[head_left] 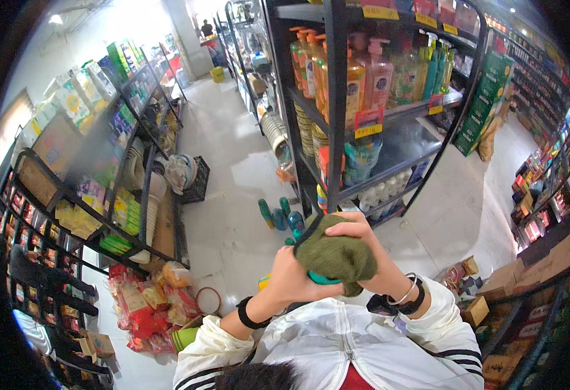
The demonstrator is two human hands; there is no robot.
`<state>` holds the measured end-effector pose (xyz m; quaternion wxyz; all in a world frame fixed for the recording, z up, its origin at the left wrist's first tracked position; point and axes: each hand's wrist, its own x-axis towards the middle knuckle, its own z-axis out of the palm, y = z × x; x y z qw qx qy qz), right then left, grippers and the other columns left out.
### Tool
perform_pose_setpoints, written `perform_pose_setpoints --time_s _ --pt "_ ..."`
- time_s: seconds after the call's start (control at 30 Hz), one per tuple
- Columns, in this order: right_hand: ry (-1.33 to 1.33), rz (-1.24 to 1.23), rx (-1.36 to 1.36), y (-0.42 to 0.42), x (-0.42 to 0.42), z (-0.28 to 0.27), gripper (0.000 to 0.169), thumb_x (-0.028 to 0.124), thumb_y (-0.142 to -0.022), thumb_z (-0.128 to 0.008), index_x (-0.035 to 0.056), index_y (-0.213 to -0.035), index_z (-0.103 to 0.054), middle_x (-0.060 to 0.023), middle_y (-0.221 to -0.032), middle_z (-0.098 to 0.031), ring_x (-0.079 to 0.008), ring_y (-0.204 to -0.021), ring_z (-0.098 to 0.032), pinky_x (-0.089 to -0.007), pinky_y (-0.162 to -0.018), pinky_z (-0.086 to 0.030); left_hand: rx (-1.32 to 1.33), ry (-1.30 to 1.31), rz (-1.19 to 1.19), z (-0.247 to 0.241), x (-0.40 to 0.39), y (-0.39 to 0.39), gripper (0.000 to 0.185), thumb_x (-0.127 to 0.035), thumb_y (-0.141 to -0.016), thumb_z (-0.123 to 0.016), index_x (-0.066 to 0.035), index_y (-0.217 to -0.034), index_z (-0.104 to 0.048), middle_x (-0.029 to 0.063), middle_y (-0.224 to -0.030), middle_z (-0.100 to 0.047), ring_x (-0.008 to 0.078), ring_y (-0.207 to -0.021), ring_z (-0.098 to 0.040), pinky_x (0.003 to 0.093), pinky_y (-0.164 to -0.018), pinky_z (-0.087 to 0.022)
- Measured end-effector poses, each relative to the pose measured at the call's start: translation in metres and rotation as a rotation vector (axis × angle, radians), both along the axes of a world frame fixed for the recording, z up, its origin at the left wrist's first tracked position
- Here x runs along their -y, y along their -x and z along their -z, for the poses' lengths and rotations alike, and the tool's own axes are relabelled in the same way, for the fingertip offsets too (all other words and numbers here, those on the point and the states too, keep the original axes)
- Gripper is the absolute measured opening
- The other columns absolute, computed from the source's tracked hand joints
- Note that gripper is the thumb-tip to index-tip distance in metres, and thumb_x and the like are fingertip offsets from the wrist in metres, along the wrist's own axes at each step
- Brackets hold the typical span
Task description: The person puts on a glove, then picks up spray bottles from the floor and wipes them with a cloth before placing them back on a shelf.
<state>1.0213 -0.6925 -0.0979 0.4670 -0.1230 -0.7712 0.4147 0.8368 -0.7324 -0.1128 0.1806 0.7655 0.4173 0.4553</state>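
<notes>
In front of my chest, my left hand (287, 278) grips a teal container (323, 279), mostly hidden under an olive-green cloth (338, 253). My right hand (363, 239) holds that cloth, its fingers spread over the top and pressing it against the container. The cloth has a dark edge on its left side, and a folded end hangs toward me. Beyond my hands, several blue and green bottles (279, 219) stand on the pale tiled floor (221, 209), beside the foot of a black metal shelf.
The black shelf rack (334, 161) close ahead carries pump bottles (376, 78) and a clear teal-patterned pack (363, 156). Left are another rack, a black crate (194, 180) and red bagged goods (143, 302). Cardboard boxes (504, 280) lie at right. A green carton stack (487, 102) stands beyond.
</notes>
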Motion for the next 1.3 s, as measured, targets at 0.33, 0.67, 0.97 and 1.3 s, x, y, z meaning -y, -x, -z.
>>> perform_pose_setpoints --time_s 0.33,0.67,0.97,1.3 --pt "0.197 0.179 0.081 0.003 -0.032 0.012 0.051 -0.003 -0.082 -0.065 0.0058 -0.130 -0.052 -0.0137 -0.120 -0.061 -0.0295 -0.116 -0.059 -0.0360 -0.101 -0.045 -0.013 0.035 -0.110 0.012 0.003 -0.010 0.055 -0.030 -0.061 -0.089 -0.005 -0.104 -0.065 0.0101 -0.090 -0.071 0.0279 -0.075 -0.071 0.0344 -0.067 -0.056" --pt "0.680 0.119 -0.219 -0.027 -0.020 -0.009 0.056 -0.002 -0.092 -0.064 0.0061 -0.141 -0.040 -0.0029 -0.127 -0.053 -0.0132 -0.121 -0.050 -0.0308 -0.105 -0.040 0.217 0.027 0.002 0.000 -0.008 -0.003 0.059 -0.028 -0.061 -0.091 -0.002 -0.105 -0.061 0.0079 -0.084 -0.071 0.0174 -0.073 -0.072 0.0286 -0.068 -0.056" --pt "-0.058 0.128 0.111 -0.022 -0.025 -0.017 0.042 0.019 -0.076 -0.074 0.0058 -0.116 -0.071 -0.0165 -0.129 -0.054 -0.0323 -0.117 -0.056 -0.0421 -0.102 -0.043 0.227 0.041 0.187 0.005 -0.023 -0.008 0.059 -0.026 -0.062 -0.089 0.000 -0.108 -0.064 0.0057 -0.082 -0.072 0.0173 -0.074 -0.073 0.0292 -0.072 -0.056" --pt "0.102 0.382 0.173 -0.049 -0.033 0.030 0.035 0.006 -0.070 -0.069 0.0046 -0.106 -0.067 -0.0120 -0.122 -0.059 -0.0314 -0.112 -0.056 -0.0385 -0.100 -0.043 0.572 0.024 -0.038 -0.003 -0.035 0.013 0.065 -0.024 -0.062 -0.088 0.000 -0.113 -0.055 0.0098 -0.094 -0.068 0.0156 -0.082 -0.067 0.0289 -0.077 -0.054"
